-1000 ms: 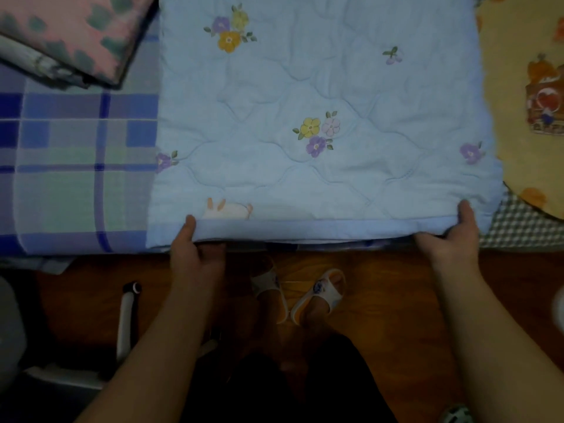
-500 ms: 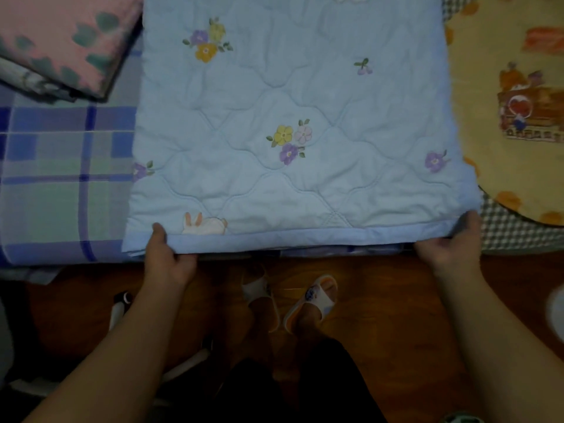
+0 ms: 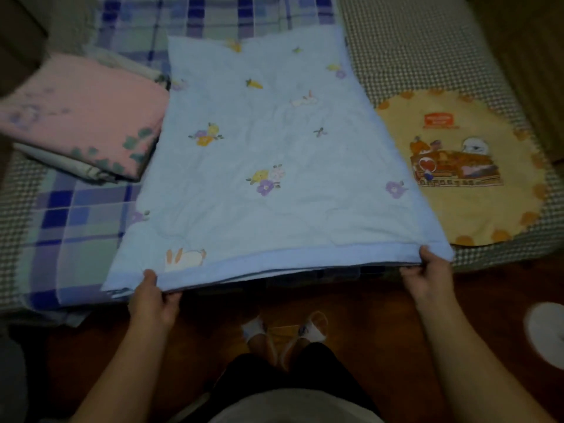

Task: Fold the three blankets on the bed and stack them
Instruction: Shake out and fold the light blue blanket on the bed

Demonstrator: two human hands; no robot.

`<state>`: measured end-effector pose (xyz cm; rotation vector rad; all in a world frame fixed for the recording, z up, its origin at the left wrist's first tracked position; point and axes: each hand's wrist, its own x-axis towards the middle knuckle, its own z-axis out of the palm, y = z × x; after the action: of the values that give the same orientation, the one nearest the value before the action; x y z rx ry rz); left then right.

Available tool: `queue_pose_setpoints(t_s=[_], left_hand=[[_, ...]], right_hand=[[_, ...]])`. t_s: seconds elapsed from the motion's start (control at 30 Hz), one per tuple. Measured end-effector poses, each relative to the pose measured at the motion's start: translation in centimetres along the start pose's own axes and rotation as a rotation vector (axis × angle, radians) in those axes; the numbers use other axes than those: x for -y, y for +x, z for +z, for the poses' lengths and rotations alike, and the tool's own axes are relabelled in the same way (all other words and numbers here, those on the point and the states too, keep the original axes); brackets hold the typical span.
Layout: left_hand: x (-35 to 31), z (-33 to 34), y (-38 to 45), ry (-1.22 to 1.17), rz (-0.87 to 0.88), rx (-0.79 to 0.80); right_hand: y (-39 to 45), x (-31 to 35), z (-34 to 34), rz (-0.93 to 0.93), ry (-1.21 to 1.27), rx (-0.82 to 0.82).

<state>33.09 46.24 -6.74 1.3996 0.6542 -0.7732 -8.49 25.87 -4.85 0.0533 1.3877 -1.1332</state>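
A light blue quilted blanket [image 3: 274, 178] with flowers and rabbits lies folded in layers across the middle of the bed. My left hand [image 3: 154, 297] grips its near left corner, thumb on top. My right hand [image 3: 427, 276] grips the near right corner the same way, and the near edge is lifted slightly off the bed. A folded pink blanket [image 3: 82, 117] with leaf print sits to the left on a white folded layer. A blue and green plaid blanket [image 3: 76, 215] is spread flat beneath both.
A round yellow cushion [image 3: 476, 190] with a cartoon picture lies to the right on the checked bedcover [image 3: 421, 62]. Below the bed edge is a brown wooden floor [image 3: 351, 315] with my slippered feet [image 3: 287, 331]. A white round object [image 3: 546, 334] sits at the far right.
The camera has tilted up, showing more of the bed. Both hands keep hold of the blue blanket's near corners, and the near edge has risen a little.
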Motion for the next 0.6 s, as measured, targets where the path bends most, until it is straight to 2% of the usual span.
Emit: queue_pose_setpoints(t_s=[0.07, 0.13, 0.2, 0.27, 0.37, 0.47, 0.53, 0.57, 0.6], left_hand=[[0.9, -0.6, -0.3, 0.090, -0.053, 0.004], [2.1, -0.8, 0.1, 0.162, -0.059, 0.002], [4.2, -0.5, 1.8, 0.243, -0.043, 0.002], [4.8, -0.6, 2.5, 0.294, -0.031, -0.010], [5.3, -0.9, 5.5, 0.324, -0.012, -0.060], [5.5, -1.6, 6.6, 0.304, -0.061, -0.070], [6.0, -1.7, 5.5, 0.255, -0.099, -0.053], [6.2, -1.7, 4.9, 0.227, -0.110, -0.034], [6.3, -1.5, 4.2, 0.195, -0.125, -0.024]], right_hand=[[1.1, -1.0, -1.0, 0.107, -0.008, -0.089], [3.2, -2.7, -1.6, 0.190, -0.082, -0.070], [7.1, -5.5, -1.7, 0.203, -0.140, 0.002], [9.0, -7.3, -0.8, 0.195, -0.185, -0.062], [12.0, -8.2, -1.2, 0.059, -0.306, -0.325], [13.2, -7.1, -2.8, -0.121, -0.245, -0.349], [10.9, -6.4, -2.5, -0.355, -0.115, -0.298], [10.2, -6.1, -2.9, -0.456, -0.204, -0.312], [8.6, -5.7, -2.9, -0.461, -0.240, -0.273]])
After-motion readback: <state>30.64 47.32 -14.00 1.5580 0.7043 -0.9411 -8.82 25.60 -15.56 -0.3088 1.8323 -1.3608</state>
